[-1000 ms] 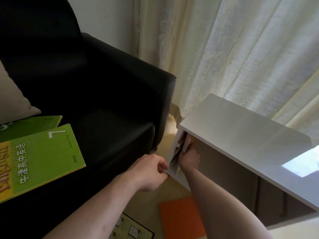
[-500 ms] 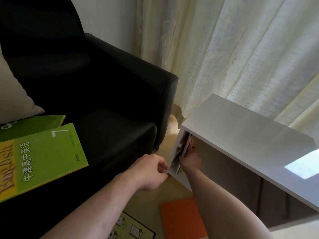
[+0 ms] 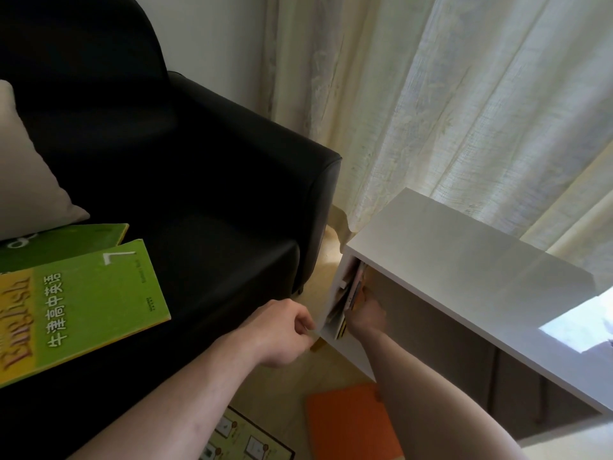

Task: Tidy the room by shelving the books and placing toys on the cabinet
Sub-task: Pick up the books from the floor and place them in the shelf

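Note:
A white cabinet (image 3: pixel 464 260) stands low beside the sofa. Several thin books (image 3: pixel 353 293) stand leaning at the left end of its open shelf. My right hand (image 3: pixel 368 315) is inside the shelf and grips the outermost book; its fingertips are hidden in shadow. My left hand (image 3: pixel 282 327) hovers with curled fingers at the cabinet's front left edge and holds nothing. A green English textbook (image 3: pixel 86 303) lies on the sofa seat, overlapping a second green book (image 3: pixel 66 240). No toy is visible.
The black leather sofa (image 3: pixel 199 194) fills the left, with a pale cushion (image 3: pixel 26 177) in its corner. On the floor below my arms lie an orange book (image 3: pixel 348 423) and an illustrated book (image 3: pixel 245 439). Cream curtains (image 3: pixel 464 94) hang behind the cabinet.
My right hand has slid lower along the books inside the shelf, and the books stand straighter. My left hand has stayed by the cabinet's edge.

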A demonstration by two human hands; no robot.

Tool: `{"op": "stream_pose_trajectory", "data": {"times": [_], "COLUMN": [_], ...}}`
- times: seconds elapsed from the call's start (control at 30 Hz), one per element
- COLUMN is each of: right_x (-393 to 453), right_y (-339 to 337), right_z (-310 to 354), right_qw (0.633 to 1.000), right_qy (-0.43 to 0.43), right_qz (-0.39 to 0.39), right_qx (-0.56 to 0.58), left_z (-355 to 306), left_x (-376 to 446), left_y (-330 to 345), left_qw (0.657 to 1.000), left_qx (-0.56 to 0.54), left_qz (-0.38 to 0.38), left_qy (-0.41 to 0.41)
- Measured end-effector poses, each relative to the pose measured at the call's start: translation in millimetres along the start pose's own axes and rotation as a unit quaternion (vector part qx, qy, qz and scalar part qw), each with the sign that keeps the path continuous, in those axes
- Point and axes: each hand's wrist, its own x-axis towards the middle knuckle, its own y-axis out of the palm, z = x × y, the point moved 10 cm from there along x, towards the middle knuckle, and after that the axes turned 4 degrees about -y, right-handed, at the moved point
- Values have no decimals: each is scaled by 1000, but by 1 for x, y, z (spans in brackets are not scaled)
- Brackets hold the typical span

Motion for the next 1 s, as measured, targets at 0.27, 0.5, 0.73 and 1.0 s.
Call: {"op": "stream_pose_trajectory", "data": {"times": [0.27,0.5,0.73,1.0], "right_x": [-8,-51,-116,-172], "right_y": [3,15,47,46], "right_z": [-2,-1,49,99], "right_qw": [998,960,895,893], "right_qy": [10,22,-87,-174], "right_qz": [47,215,362,364], "right_qx": [-37,-179,-245,-199], "left_z": [3,30,92,190], "left_x": [-5,-18,-49,-113], "left_y": [-8,-49,-98,-146], "left_qw": [1000,999,991,938], "left_qx": [-7,-12,-18,140], "left_qz": [6,-16,-115,-201], "left_qy": [-8,-30,-73,-245]}}
